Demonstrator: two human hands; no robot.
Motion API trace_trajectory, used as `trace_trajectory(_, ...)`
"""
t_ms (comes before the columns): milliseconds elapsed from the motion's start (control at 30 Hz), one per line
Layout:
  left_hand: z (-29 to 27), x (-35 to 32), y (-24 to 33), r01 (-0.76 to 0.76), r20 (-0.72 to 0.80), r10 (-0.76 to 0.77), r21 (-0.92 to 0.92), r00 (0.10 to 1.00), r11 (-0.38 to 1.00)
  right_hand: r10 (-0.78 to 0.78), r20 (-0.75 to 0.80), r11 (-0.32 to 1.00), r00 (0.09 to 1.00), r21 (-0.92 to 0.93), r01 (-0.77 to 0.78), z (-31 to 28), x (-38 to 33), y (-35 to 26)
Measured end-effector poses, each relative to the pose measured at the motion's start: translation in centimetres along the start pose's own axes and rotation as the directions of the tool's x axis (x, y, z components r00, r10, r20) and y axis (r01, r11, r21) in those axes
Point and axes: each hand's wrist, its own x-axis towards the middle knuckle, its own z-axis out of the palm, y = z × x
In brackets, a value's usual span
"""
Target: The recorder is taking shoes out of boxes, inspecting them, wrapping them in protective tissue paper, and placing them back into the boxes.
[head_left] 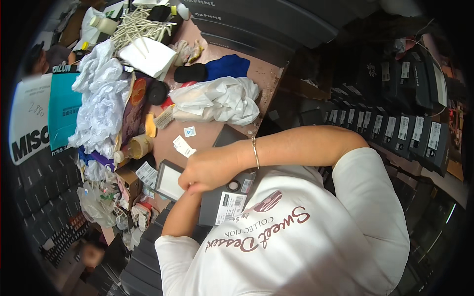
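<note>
A dark grey shoebox (210, 204) with a white label on its end is held up against my shirt, above the table's near edge. Beside it, on the left, a dark-rimmed tray-like box part (170, 180) shows its pale inside. My right hand (212, 165), below a bracelet, reaches across over the box with its fingers curled; what they hold, if anything, is hidden. My left hand (194, 188) is mostly covered by the right one, so its fingers cannot be made out. Small white label stickers (183, 146) lie on the table just beyond my hands.
Crumpled white plastic (217, 101), a blue cloth (227, 66), a jar of yellowish liquid (138, 147) and a heap of pale sticks (140, 24) crowd the table (274, 93). Stacked dark shoeboxes (395, 130) line the right; more stand at left. Another person (37, 59) is at far left.
</note>
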Motion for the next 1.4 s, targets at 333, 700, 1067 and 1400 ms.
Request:
trace_trajectory(333,-0.8,-9.4,2.4,-0.123,-0.186,0.179,0.281,0.966,0.952,0.283,-0.486,0.927,0.827,0.361,-0.105,-1.1,8.1,6.4)
trace_trajectory(700,-0.3,-13.6,-6.8,-0.662,-0.372,0.559,-0.543,0.741,0.517,0.179,-0.461,0.981,0.869,0.155,-0.12,0.1,1.4,0.0)
trace_trajectory(1067,6.0,-11.1,-9.9,-0.739,-0.509,0.537,-0.473,0.673,0.479,-0.355,0.157,0.83,0.921,-0.4,0.389,9.0,-1.7,-3.7)
trace_trajectory(1400,4.6,-5.6,-9.0,-0.704,-0.554,0.448,-0.442,0.702,0.556,-0.121,0.117,0.75,0.986,-0.64,0.168,5.0,1.7,-4.7)
